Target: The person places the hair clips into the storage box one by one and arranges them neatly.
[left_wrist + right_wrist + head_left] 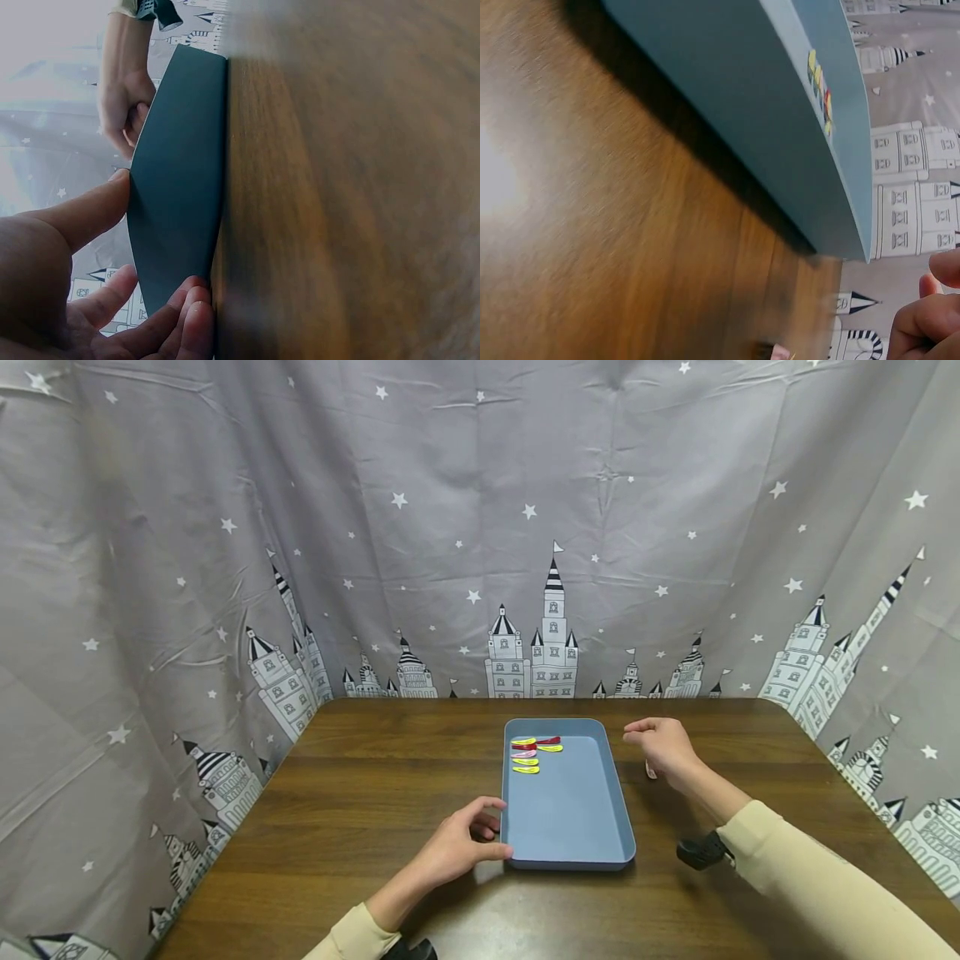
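A shallow blue-grey tray (566,810) lies on the wooden table, long side running away from me. Several snap hair clips, among them a yellow clip (526,770), a red clip (548,741) and a pink clip (523,755), lie in its far left part. My left hand (457,843) touches the tray's left wall with spread fingers, thumb at the near corner. Beyond the tray's right side, my right hand (663,745) is raised over the table, fingers bent together; I cannot tell whether they hold anything. Below it lies a pinkish clip (650,770), partly hidden by the hand.
The brown wooden table (375,760) extends on both sides of the tray. Behind it hangs a grey curtain (450,527) printed with castles and stars. A black wrist device (701,852) sits below my right sleeve.
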The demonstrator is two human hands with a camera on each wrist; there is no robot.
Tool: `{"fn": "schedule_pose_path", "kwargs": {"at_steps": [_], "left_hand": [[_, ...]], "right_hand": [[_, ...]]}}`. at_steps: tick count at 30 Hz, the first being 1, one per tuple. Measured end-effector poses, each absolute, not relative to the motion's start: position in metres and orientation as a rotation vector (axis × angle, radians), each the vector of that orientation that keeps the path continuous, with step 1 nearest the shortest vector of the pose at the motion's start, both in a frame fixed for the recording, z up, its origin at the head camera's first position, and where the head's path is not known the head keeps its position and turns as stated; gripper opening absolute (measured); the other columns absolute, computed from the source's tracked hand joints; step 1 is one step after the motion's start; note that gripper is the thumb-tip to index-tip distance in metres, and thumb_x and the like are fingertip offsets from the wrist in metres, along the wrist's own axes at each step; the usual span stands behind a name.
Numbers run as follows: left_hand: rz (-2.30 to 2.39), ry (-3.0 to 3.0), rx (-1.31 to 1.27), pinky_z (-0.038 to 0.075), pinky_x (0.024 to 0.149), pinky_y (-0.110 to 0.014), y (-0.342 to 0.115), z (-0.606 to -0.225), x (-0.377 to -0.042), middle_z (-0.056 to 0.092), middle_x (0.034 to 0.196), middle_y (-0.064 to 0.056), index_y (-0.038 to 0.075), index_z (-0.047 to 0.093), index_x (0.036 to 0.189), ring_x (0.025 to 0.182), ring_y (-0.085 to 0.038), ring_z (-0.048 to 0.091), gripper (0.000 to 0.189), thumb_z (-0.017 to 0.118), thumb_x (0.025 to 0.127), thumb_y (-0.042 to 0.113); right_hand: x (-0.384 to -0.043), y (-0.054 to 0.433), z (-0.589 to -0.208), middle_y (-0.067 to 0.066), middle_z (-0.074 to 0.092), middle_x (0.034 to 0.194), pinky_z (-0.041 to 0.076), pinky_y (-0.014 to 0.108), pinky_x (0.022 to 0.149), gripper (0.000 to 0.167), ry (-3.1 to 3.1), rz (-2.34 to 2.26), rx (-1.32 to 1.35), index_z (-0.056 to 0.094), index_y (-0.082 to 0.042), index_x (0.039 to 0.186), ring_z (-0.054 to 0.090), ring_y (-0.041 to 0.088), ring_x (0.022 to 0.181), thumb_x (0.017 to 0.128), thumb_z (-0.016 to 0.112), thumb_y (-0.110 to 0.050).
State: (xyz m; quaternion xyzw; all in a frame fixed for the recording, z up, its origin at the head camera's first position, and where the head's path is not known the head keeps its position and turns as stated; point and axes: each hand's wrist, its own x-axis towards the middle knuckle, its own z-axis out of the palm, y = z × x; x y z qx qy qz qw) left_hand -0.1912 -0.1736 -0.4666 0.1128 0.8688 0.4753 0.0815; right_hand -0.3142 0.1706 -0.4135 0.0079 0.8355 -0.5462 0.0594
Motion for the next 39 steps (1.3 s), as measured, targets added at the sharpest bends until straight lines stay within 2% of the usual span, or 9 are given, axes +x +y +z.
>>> {"fn": "schedule_pose_path", "kwargs": {"at_steps": [3,5,7,10,18,26,30,34,39], "left_hand": [[1.422,2.597,0.339,0.048,0.084,-0.041,-0.173,-0.466,-0.191,0.067,0.106,-0.003,0.016,0.059,0.131,0.097,-0.019,0.062,0.058,0.084,0.082,0.032],[1.422,2.597,0.339,0.048,0.085,-0.041,-0.173,-0.466,-0.191,0.067,0.106,-0.004,0.016,0.059,0.131,0.097,-0.019,0.062,0.058,0.084,0.082,0.032],[1.420,2.593,0.336,0.048,0.085,-0.041,-0.173,-0.466,-0.191,0.067,0.106,-0.004,0.016,0.059,0.131,0.097,-0.019,0.062,0.058,0.084,0.082,0.032],[1.418,2.591,0.334,0.048,0.085,-0.042,-0.173,-0.466,-0.191,0.067,0.107,-0.004,0.016,0.059,0.131,0.098,-0.019,0.062,0.058,0.084,0.082,0.032],[1.412,2.602,0.336,0.048,0.086,-0.041,-0.173,-0.466,-0.191,0.068,0.107,-0.003,0.017,0.059,0.131,0.098,-0.019,0.062,0.058,0.084,0.082,0.032],[1.423,2.601,0.345,0.048,0.085,-0.041,-0.173,-0.465,-0.190,0.068,0.106,-0.004,0.015,0.059,0.131,0.098,-0.019,0.062,0.058,0.084,0.082,0.031],[1.424,2.601,0.350,0.048,0.085,-0.040,-0.173,-0.465,-0.190,0.068,0.106,-0.003,0.014,0.059,0.132,0.098,-0.019,0.063,0.058,0.084,0.082,0.030],[1.429,2.600,0.352,0.048,0.084,-0.039,-0.173,-0.465,-0.190,0.067,0.106,-0.004,0.014,0.059,0.132,0.098,-0.019,0.062,0.058,0.084,0.082,0.030],[1.427,2.606,0.349,0.048,0.085,-0.039,-0.173,-0.465,-0.190,0.068,0.105,-0.003,0.014,0.059,0.132,0.097,-0.019,0.062,0.059,0.084,0.082,0.030]], "right_hand": [[-0.312,0.178,-0.415,0.017,0.062,0.119,0.045,0.029,0.052,0.034,2.544,-1.648,0.051,0.063,0.005,0.124,0.035,0.004,0.043,0.098,0.061,-0.016],[-0.311,0.183,-0.416,0.007,0.064,0.094,0.042,0.027,0.052,0.036,2.543,-1.646,0.073,0.062,0.006,0.125,0.032,0.004,0.044,0.097,0.061,-0.016],[-0.310,0.187,-0.417,-0.005,0.055,0.071,0.038,0.025,0.050,0.037,2.539,-1.650,0.081,0.061,0.007,0.127,0.031,0.004,0.044,0.098,0.061,-0.016],[-0.309,0.194,-0.420,-0.013,0.038,0.054,0.031,0.023,0.045,0.038,2.517,-1.669,0.088,0.058,0.009,0.129,0.029,0.003,0.042,0.099,0.059,-0.015],[-0.305,0.208,-0.428,-0.005,0.061,0.079,0.038,0.023,0.047,0.037,2.586,-1.641,0.138,0.061,0.009,0.125,0.035,0.003,0.045,0.099,0.059,-0.016],[-0.300,0.223,-0.436,-0.011,0.048,0.061,0.040,0.025,0.048,0.041,2.607,-1.623,0.176,0.060,0.011,0.126,0.036,0.003,0.045,0.098,0.060,-0.019],[-0.297,0.228,-0.442,0.006,0.065,0.085,0.044,0.027,0.049,0.040,2.645,-1.598,0.212,0.063,0.011,0.123,0.042,0.005,0.052,0.097,0.062,-0.019],[-0.294,0.232,-0.445,0.018,0.065,0.114,0.048,0.030,0.054,0.040,2.689,-1.561,0.236,0.064,0.010,0.122,0.045,0.007,0.059,0.097,0.061,-0.020],[-0.290,0.237,-0.448,0.012,0.066,0.104,0.044,0.027,0.048,0.040,2.665,-1.584,0.258,0.063,0.011,0.123,0.041,0.007,0.049,0.098,0.059,-0.020]]}}
